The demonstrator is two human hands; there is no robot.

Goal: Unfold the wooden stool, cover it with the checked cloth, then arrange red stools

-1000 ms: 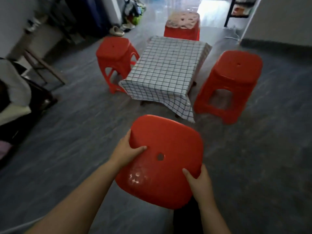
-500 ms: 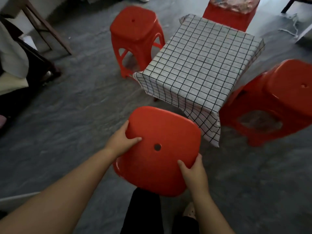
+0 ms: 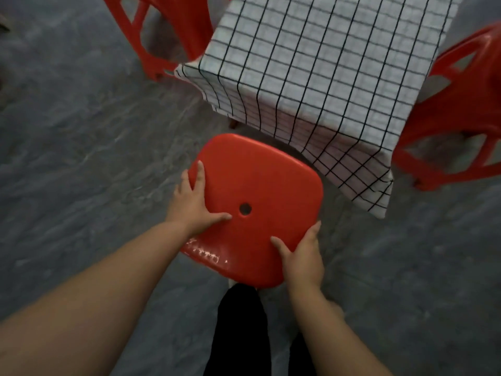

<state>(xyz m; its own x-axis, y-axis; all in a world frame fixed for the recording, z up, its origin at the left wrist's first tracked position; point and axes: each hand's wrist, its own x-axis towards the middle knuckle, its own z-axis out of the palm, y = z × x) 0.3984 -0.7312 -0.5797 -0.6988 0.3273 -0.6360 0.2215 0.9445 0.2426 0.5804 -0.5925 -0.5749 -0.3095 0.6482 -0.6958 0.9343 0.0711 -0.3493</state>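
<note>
Around 1 checked cloth are 3 red stools.

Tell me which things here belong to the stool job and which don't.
Job: held red stool, left hand, right hand, checked cloth, left red stool, right red stool.
Not job: grey floor, dark trouser leg.
</note>
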